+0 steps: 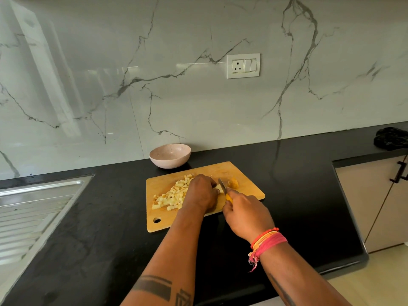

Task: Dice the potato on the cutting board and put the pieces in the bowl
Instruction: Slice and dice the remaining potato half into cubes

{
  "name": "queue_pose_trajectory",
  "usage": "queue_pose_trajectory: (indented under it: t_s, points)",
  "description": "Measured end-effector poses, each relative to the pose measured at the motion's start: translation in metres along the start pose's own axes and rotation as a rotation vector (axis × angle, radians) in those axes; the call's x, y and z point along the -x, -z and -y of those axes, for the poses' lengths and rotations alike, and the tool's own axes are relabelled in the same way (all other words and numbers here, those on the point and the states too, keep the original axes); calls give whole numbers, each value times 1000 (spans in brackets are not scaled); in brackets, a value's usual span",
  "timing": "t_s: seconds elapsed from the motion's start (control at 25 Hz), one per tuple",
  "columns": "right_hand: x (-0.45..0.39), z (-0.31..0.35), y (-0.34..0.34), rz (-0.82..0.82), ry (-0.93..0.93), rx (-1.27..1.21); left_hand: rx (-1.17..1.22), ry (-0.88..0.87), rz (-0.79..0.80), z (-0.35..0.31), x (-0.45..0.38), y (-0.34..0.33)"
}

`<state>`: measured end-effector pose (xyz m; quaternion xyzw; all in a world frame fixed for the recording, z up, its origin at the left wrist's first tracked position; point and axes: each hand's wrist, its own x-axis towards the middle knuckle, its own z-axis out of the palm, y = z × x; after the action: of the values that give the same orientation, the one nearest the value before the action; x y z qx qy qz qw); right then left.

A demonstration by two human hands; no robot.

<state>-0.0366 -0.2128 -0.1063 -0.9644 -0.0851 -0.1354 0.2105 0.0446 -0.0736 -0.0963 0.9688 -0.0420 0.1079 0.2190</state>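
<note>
A wooden cutting board (240, 173) lies on the black counter. A heap of pale diced potato pieces (171, 196) covers its left half. My left hand (202, 192) curls over a pale strip of potato (219, 188) in the middle of the board, mostly hiding it. My right hand (246, 214) grips a knife by its yellow handle, and the blade (222, 184) stands right beside my left fingers. A yellowish potato chunk (233, 183) sits just right of the blade. The pink bowl (170, 155) stands behind the board with nothing in it.
A steel sink drainboard (33, 208) fills the left side. A dark cloth (391, 138) lies at the far right of the counter. Cabinet doors with a black handle (399, 172) stand on the right. A wall socket (243, 66) is on the marble backsplash.
</note>
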Motion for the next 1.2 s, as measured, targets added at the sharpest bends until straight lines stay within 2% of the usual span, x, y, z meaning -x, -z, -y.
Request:
queue_pose_trajectory:
  t_s: [0.6,0.84,1.0,1.2]
  points:
    - [7,7,1,95,80,80,-19,14,-35,-4,1,-2]
    - [35,3,5,30,50,52,-13,29,-18,-2,0,-3]
    - [37,7,6,-9,0,-40,17,59,-69,0,-1,-3]
    - [13,11,9,38,14,-8,-41,40,-53,-3,2,-1]
